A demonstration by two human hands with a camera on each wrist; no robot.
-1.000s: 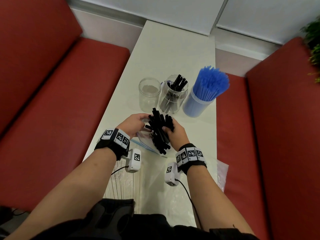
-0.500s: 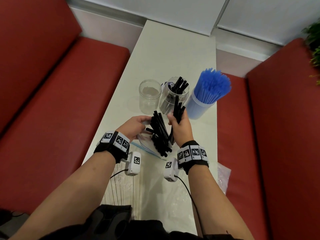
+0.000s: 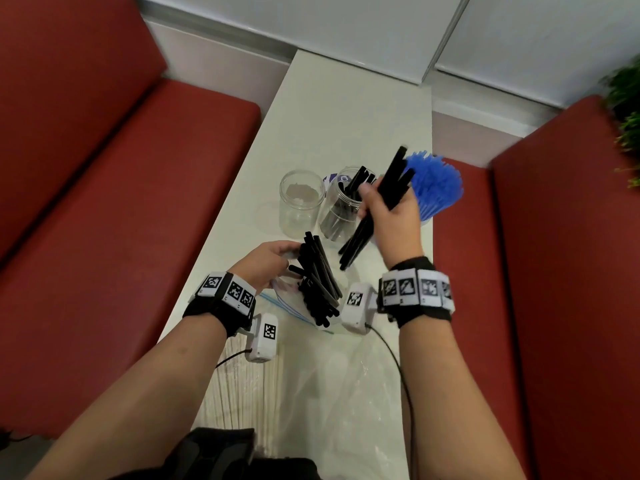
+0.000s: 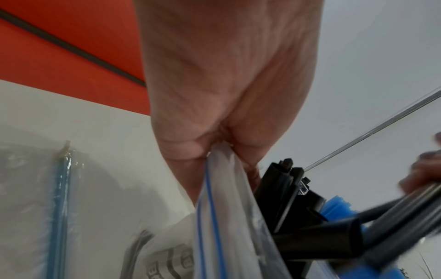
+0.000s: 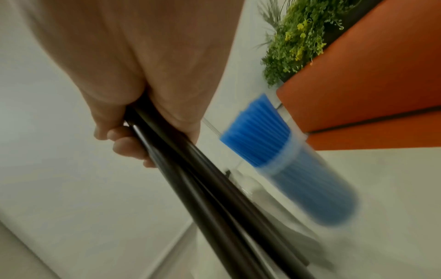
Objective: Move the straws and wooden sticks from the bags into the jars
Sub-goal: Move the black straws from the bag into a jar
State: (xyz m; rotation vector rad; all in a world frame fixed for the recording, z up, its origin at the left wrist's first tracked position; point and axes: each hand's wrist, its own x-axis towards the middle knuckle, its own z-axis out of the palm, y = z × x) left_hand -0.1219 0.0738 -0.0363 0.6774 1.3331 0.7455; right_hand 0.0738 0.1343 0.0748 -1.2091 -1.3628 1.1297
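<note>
My right hand [image 3: 388, 216] grips a small bunch of black straws [image 3: 375, 209], tilted in the air beside the middle jar [image 3: 341, 206], which holds several black straws. In the right wrist view the same black straws [image 5: 214, 188] run out of my fist. My left hand [image 3: 268, 263] pinches the rim of a clear zip bag [image 3: 294, 306] from which more black straws [image 3: 317, 275] stick out; the bag rim [image 4: 214, 198] shows between my fingers. An empty clear jar [image 3: 301, 202] stands to the left, and a jar of blue straws [image 3: 433, 188] to the right.
A bag of wooden sticks [image 3: 242, 386] lies on the white table [image 3: 346, 116] near me, next to an empty crumpled clear bag [image 3: 339, 393]. Red benches [image 3: 121, 202] flank the narrow table. A green plant [image 3: 627, 98] stands at the far right.
My right hand has pulled a bunch of black straws out of the bag and lifted it up and right, toward the middle jar. My left hand stays on the bag.
</note>
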